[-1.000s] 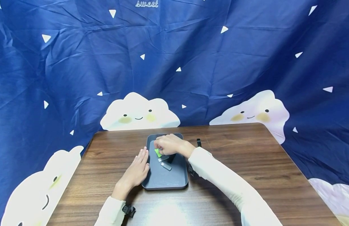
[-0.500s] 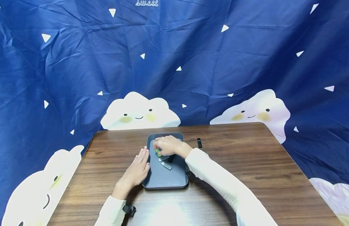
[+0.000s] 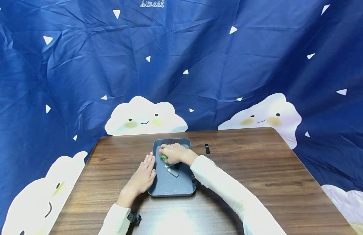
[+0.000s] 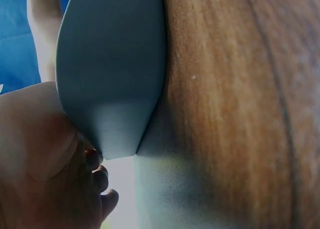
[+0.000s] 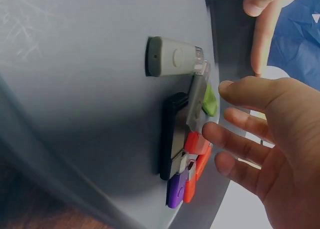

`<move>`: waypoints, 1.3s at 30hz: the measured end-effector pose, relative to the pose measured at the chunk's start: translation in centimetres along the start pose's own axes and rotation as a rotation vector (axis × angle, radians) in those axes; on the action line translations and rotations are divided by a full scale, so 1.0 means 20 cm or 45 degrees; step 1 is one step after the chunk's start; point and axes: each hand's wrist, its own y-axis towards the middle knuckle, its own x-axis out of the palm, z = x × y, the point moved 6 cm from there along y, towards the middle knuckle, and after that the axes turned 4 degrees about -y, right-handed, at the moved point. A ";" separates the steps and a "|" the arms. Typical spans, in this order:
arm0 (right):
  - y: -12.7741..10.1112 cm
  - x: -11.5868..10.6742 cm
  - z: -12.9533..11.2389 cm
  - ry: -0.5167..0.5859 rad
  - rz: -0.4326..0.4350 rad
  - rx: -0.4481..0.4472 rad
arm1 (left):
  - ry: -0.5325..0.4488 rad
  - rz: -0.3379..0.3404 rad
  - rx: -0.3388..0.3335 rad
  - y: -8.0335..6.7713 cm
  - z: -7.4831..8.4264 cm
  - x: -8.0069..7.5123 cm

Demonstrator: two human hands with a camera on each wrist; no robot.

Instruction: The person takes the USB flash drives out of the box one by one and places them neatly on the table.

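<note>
USB sticks (image 5: pixel 187 139) lie clustered at the far end of the grey tray (image 3: pixel 181 186). Right hand (image 3: pixel 172 152) hovers over them, fingers spread, holding nothing; left hand (image 3: pixel 143 174) rests flat against the tray's left rim. A careless sweep could scatter the pile.

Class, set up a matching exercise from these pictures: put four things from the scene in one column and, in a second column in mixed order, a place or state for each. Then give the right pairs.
Things:
1. left hand
2. right hand
3. black stick
4. grey drive

Places or states:
A. lies alone on the wooden table, right of the tray
B. lies flat inside the grey tray, apart from the cluster
C. rests open against the tray's left edge
D. reaches over the cluster of coloured drives in the tray

Pairs: 1-C, 2-D, 3-A, 4-B
</note>
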 end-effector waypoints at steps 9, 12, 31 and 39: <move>0.00 0.04 -0.01 -0.058 -0.049 0.005 | 0.004 -0.011 -0.012 0.00 0.00 0.00; 0.01 0.04 -0.01 -0.075 -0.057 0.002 | 0.000 -0.001 0.001 0.00 0.00 0.00; 0.00 0.07 0.04 -0.130 -0.140 0.130 | -0.014 0.000 0.000 -0.01 0.02 -0.01; 0.01 0.06 0.04 -0.106 -0.137 0.146 | 0.006 -0.040 -0.032 0.00 0.01 0.00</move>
